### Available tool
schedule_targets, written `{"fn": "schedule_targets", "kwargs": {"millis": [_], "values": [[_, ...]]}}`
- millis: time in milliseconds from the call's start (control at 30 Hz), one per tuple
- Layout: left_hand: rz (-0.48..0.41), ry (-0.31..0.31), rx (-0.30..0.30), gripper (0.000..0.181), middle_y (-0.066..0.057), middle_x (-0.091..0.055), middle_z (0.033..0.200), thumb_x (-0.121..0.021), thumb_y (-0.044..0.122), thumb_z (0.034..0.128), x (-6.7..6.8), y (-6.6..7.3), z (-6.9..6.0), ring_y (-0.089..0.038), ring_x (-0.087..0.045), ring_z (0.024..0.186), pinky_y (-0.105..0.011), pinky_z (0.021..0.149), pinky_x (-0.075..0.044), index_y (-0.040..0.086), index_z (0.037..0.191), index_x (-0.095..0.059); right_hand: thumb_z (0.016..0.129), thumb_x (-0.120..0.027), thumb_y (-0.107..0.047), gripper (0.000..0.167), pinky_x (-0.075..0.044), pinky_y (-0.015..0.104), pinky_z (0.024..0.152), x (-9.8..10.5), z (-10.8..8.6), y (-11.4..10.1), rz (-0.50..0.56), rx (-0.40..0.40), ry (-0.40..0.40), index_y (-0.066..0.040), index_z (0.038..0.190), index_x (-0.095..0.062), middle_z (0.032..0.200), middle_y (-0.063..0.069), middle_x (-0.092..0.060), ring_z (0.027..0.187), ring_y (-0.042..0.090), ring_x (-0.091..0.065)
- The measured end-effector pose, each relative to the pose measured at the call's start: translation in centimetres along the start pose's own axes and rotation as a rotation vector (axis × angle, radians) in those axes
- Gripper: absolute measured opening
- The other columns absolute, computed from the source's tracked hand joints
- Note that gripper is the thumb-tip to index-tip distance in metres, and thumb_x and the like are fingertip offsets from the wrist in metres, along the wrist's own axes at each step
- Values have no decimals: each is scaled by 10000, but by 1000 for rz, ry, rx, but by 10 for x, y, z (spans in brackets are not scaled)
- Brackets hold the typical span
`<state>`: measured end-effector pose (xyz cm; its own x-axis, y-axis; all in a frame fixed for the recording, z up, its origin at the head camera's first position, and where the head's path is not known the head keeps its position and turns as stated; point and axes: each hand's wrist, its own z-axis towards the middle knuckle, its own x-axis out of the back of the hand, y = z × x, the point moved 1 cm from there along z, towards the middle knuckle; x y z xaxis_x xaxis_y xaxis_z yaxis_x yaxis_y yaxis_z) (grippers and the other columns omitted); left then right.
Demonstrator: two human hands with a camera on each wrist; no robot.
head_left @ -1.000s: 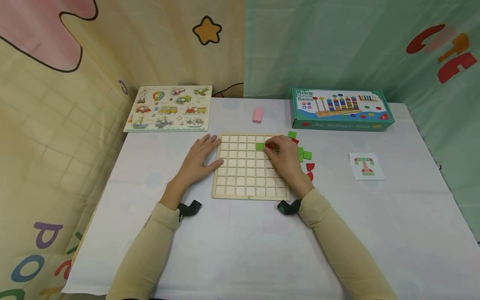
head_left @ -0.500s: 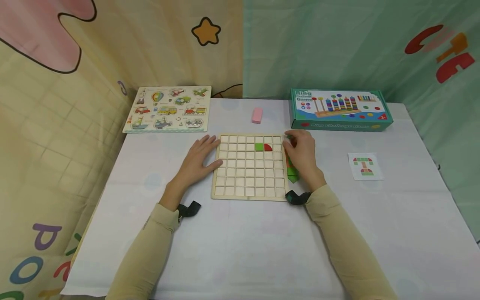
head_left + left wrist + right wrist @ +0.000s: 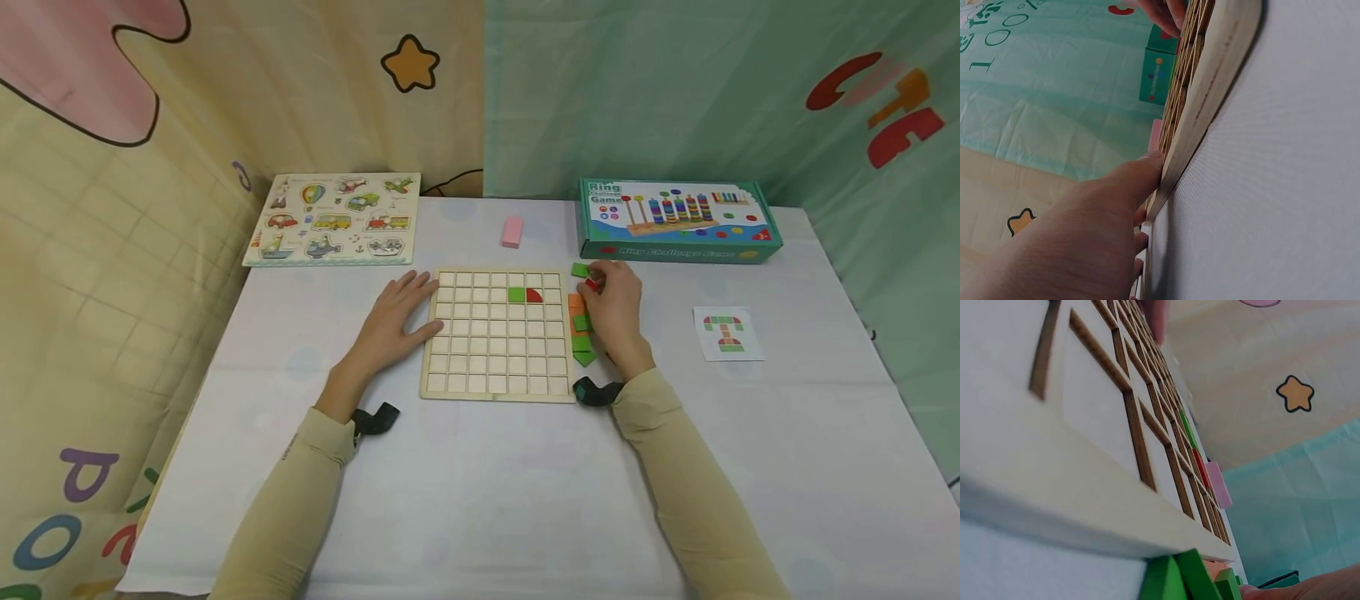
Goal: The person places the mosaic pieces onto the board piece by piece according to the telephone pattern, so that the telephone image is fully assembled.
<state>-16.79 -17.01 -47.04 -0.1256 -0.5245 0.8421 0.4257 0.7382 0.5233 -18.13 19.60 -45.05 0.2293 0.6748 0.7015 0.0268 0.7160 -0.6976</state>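
Observation:
A pale wooden grid board lies flat on the table. One green square tile and a red quarter-circle tile sit side by side in its second row. My left hand rests at the board's left edge, fingers straight and spread, thumb against the rim. Beyond the board's right edge, my right hand has its thumb and forefinger around another red tile, mostly hidden by the fingers. Loose green tiles and orange tiles lie between that hand and the board.
A printed pattern card lies to the right. Behind the board are a pink block, a vehicle picture puzzle at left and a green Ring Challenge Game box at right. Curtains hang behind the table.
My right hand has let go of the red quarter-circle tile in the grid and moved right to the loose tiles, closing on another red one. My left hand stays put.

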Motion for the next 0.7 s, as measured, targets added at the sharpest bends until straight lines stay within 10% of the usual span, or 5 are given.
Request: {"fn": "schedule_targets", "kwargs": {"millis": [700], "values": [[8,-9,8,731,-99,-339,1719,-685,409,1008,1,2,0,-291,-178,1639,-473,1359,-50,114,1622,-420,932,-826,-173,284,-428,303,750,15,0,2,-11,-144,-50,22,1059,-663,937,166,-634,906,290,-571]]}}
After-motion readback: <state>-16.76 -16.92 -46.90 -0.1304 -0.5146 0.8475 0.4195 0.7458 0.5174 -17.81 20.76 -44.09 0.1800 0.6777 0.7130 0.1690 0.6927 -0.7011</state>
